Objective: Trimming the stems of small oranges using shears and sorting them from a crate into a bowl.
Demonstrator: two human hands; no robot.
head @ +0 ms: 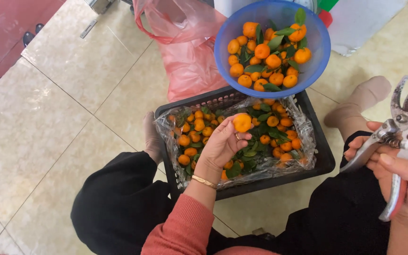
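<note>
My left hand (pixel 221 144) holds a small orange tangerine (pixel 242 122) at its fingertips, above a black plastic crate (pixel 319 144). The crate is lined with clear plastic and filled with several small tangerines and green leaves (pixel 192 137). My right hand (pixel 402 182) grips metal pruning shears (pixel 400 137) at the right edge, blades apart and pointing up. A blue bowl (pixel 223 52) of tangerines with leaves rests on the crate's far rim.
A pink plastic bag (pixel 185 42) lies on the beige tiled floor behind the crate. My legs in black trousers and socked feet (pixel 362 97) flank the crate. A white sheet (pixel 364 21) lies at the top right.
</note>
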